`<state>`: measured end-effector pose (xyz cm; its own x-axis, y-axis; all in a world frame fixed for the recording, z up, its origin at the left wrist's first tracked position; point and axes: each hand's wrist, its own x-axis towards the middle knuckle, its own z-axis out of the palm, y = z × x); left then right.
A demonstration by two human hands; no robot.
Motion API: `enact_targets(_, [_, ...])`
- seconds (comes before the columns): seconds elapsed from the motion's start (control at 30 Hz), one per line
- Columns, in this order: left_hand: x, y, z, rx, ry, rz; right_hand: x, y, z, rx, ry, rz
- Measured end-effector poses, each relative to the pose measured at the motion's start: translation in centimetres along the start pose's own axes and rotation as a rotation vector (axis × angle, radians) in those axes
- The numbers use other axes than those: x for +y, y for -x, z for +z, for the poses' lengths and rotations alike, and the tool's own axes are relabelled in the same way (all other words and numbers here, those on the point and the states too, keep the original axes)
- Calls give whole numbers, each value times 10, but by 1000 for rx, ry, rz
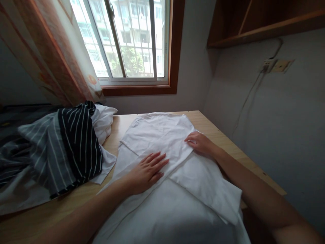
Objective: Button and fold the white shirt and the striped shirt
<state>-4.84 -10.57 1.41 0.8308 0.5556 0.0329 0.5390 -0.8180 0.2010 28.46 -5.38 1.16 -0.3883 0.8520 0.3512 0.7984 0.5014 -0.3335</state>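
A white garment (162,132) lies spread on the wooden table (196,117), with parts folded across each other and its lower end reaching the near edge of the view. My left hand (147,173) rests flat on the middle of the cloth, fingers spread. At the garment's right edge is my right hand (199,142), its fingers pressed together at the fabric. Below it, a sleeve-like flap points to the lower right.
A pile of black-and-white striped cloth (78,145) sits on the left, beside more white cloth (104,122). Behind are a curtain (58,51) and a window (132,40). A wooden shelf (269,25) and a socket with a cord (269,66) are on the right wall.
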Motion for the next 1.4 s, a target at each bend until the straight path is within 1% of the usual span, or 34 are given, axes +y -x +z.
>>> enact_targets(0.17, [1, -1, 0, -18, 0, -31, 47, 9, -18, -43, 94, 179])
enact_targets(0.23, [0, -1, 1, -24, -9, -32, 58, 14, -23, -61, 131, 223])
enact_targets(0.33, [-1, -1, 2, -28, -20, -31, 66, 18, -25, -57, 176, 264])
enact_targets(0.43, [-1, -1, 2, -25, -23, -34, 64, 17, -21, -18, 230, 290])
enact_targets(0.6, [0, -1, 0, -27, -13, -33, 54, 9, -15, 86, 376, 312])
enact_targets(0.8, [-1, -1, 1, 11, -11, -12, 46, 5, -13, 139, 450, 341])
enact_targets(0.87, [-1, -1, 1, 18, -10, -5, 45, 4, -11, 128, 452, 356])
enact_targets(0.97, [-1, -1, 1, 16, -12, -4, 47, 7, -10, 76, 446, 397])
enact_targets(1.03, [0, -2, 1, 4, -15, -11, 51, 11, -13, 26, 432, 424])
enact_targets(1.1, [1, -2, 0, 3, -18, -16, 56, 17, -22, -38, 401, 435])
enact_targets(1.17, [1, -2, 1, 13, -17, -11, 60, 19, -32, -77, 345, 417])
enact_targets(1.2, [0, -1, 1, 18, -16, -7, 60, 18, -37, -68, 307, 391])
enact_targets(1.27, [0, -1, 2, 21, -12, 0, 55, 11, -40, -10, 221, 303])
enact_targets(1.33, [-1, -1, 3, 22, -12, 2, 41, 0, -33, 31, 147, 194])
enact_targets(1.4, [-1, -1, 4, 26, -18, 1, 23, -11, -15, -20, 107, 111])
